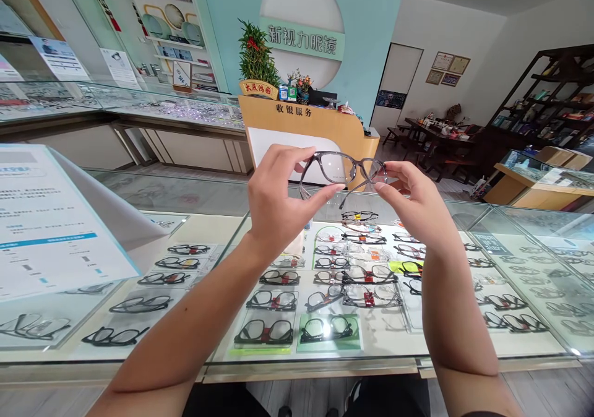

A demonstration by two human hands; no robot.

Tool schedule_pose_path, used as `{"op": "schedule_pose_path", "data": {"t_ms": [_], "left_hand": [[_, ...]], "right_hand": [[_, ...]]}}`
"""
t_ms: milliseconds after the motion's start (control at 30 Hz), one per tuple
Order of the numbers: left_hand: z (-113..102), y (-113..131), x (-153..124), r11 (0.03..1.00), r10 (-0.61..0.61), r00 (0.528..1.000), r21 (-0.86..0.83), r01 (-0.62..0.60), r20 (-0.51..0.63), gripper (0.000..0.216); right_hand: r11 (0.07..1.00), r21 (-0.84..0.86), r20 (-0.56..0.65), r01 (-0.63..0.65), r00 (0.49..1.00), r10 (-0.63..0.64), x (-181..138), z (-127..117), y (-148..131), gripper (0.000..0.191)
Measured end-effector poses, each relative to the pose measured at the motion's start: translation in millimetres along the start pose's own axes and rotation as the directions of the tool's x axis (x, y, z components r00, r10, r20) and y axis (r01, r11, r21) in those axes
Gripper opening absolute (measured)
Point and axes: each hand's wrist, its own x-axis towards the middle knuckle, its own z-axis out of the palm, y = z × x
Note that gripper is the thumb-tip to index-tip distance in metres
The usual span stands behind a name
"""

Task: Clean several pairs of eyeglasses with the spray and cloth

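Observation:
A pair of dark-framed eyeglasses (355, 168) with clear lenses is held up in the air above the glass display case (223, 367). My left hand (283, 197) grips the frame at its left corner, with the thumb stretched under the left lens. At the other end, my right hand (411, 197) pinches the rim near the right hinge between thumb and fingers. The temples are unfolded, and one crosses below the bridge. Under the glass lie rows of other spectacles, such as a black pair (264, 331) near the front edge.
A printed sign (55, 219) stands on the counter at the left. Beyond the case are a wooden cashier desk (306, 120) with a potted plant (257, 55), more display cases (176, 104), and a dark table (436, 133). Dark shelving (547, 89) stands at the far right.

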Motion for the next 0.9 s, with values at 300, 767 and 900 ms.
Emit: {"op": "schedule_pose_path", "data": {"t_ms": [300,767,900], "left_hand": [[0.5,-1.3,-0.3,0.999,0.04,0.999,0.003,-0.04,-0.008,0.051],[3.1,-5.6,-1.8,0.996,0.088,0.996,-0.004,-0.088,-0.035,0.052],[4.6,-9.5,-1.1,0.993,0.113,0.992,-0.014,-0.114,-0.052,0.051]], "right_hand": [[1.0,-0.015,-0.015,-0.009,1.0,0.009,0.2,-0.1,-1.1,0.045],[1.0,-0.015,-0.017,0.004,1.0,-0.004,0.0,-0.5,1.2,0.047],[1.0,-0.03,-0.036,0.005,0.999,-0.006,-1.0,-0.5,-1.2,0.047]]}}
